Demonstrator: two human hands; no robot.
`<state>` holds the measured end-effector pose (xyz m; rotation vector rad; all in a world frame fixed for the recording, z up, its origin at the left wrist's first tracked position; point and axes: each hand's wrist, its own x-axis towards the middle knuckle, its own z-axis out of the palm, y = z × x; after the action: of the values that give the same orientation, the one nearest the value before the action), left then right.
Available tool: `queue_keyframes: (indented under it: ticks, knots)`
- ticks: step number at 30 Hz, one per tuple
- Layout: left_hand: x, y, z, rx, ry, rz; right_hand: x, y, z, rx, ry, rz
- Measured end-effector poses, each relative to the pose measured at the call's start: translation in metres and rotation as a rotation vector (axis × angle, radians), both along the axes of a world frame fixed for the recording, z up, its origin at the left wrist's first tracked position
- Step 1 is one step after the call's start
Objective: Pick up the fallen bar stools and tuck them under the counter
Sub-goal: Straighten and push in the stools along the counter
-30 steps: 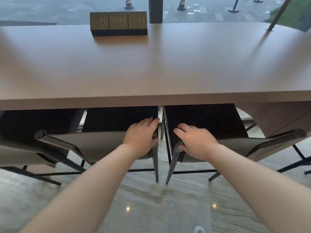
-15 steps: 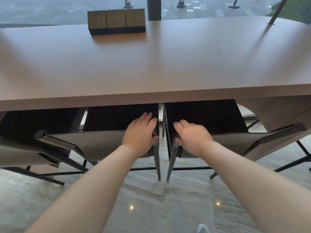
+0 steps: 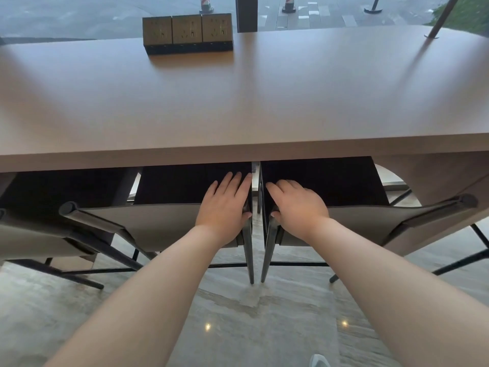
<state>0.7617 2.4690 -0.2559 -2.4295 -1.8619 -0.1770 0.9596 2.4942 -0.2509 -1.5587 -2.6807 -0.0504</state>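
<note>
From the head view, a long brown counter [image 3: 264, 102] fills the upper half, its near edge running straight across. A block of three sockets [image 3: 188, 33] stands at its far edge, left of centre, and a thin pole [image 3: 439, 19] meets the top at the far right. Beyond it a window shows wet pavement with striped cones. Below lies a glossy grey stone floor [image 3: 238, 327] with two small light reflections.

Two stools stand upright side by side, their dark seats pushed in under the counter's near edge and only the pale backrests sticking out. The left stool [image 3: 164, 226] and right stool [image 3: 365, 223] nearly touch in the middle: their inner legs come down just beside each other with a narrow slit between. A third stool [image 3: 34, 239] sits at the far left (only partly in frame), also under the counter.

The left hand [image 3: 225, 207] lies on the left stool's inner corner, fingers straight over the seat and thumb hooked round the frame. The right hand [image 3: 296, 202] rests on the right stool's inner corner, fingers seemingly bent over the backrest's top, though the grip itself is hidden. Open floor lies behind the stools.
</note>
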Motion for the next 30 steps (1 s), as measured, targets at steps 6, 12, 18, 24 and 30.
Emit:
queue_keyframes:
  ticks: [6, 12, 18, 24, 30]
  knots:
    - [0.002, -0.001, -0.001, 0.017, 0.008, 0.028, 0.001, 0.001, -0.002, 0.007, 0.035, -0.005]
    - [0.006, 0.001, 0.003, -0.079, -0.035, 0.097, 0.001, 0.006, 0.0, -0.052, 0.064, 0.02]
    - [0.003, -0.016, 0.014, -0.141, -0.286, 0.082, -0.004, -0.004, 0.013, -0.083, 0.184, 0.053]
    - [-0.013, -0.04, 0.054, -0.195, -1.12, 0.284, -0.033, -0.024, 0.036, -0.204, 0.54, -0.021]
    - [-0.056, -0.069, 0.089, -0.21, -1.646, 0.439, -0.074, -0.044, 0.061, -0.314, 0.744, -0.074]
